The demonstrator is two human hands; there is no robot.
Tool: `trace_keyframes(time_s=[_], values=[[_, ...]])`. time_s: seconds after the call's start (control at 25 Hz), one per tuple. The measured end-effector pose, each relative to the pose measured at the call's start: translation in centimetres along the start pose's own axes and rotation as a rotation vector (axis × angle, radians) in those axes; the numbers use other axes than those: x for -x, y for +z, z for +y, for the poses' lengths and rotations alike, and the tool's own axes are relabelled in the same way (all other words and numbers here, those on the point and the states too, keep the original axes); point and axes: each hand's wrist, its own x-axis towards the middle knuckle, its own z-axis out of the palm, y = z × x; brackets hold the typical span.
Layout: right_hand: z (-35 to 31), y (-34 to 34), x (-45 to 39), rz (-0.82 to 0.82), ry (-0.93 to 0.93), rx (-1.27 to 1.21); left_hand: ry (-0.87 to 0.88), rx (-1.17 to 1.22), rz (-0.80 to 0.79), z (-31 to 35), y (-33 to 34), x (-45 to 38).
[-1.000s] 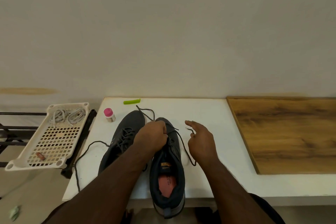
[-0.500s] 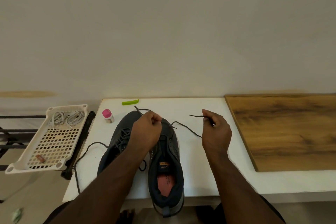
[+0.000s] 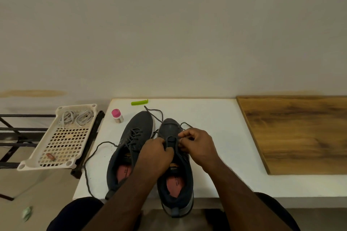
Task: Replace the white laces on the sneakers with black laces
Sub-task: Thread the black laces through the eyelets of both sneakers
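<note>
So, head view, the only one: two dark grey mesh sneakers stand side by side on the white tabletop (image 3: 216,137), toes pointing far, heels at the near edge. Left sneaker (image 3: 129,148) looks fully laced in black. Right sneaker (image 3: 175,170) is the one in work; its long axis runs near-to-far, straight out from the body between both forearms.

Left hand (image 3: 156,155) is curled around the tongue area from the left side. Right hand (image 3: 197,146) pinches the thin black lace (image 3: 156,113) at the right-side eyelets; slack loops off past the toe. Both hands touch the shoe, equally near; my guess is the right hand does the next threading, crossing leftward.

Removed white laces (image 3: 76,117) lie coiled in the white perforated plastic tray (image 3: 47,164), well off to the left.
</note>
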Motion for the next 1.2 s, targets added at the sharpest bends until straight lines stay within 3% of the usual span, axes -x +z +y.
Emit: trace_keyframes(time_s=[0.2,0.4,0.6,1.2], values=[[0.3,0.0,0.1,-0.021,-0.004,0.017,0.009,-0.07,0.036,-0.6,0.2,-0.8],[0.4,0.3,-0.2,0.004,-0.064,0.13,-0.106,0.305,-0.038,-1.5,-0.6,-1.4],[0.4,0.9,-0.1,0.011,-0.077,0.264,-0.185,0.491,-0.09,-1.8,-0.4,-1.8],[0.4,1.9,0.3,-0.009,-0.148,0.341,-0.253,0.655,-0.143,-2.0,-0.2,-1.7]])
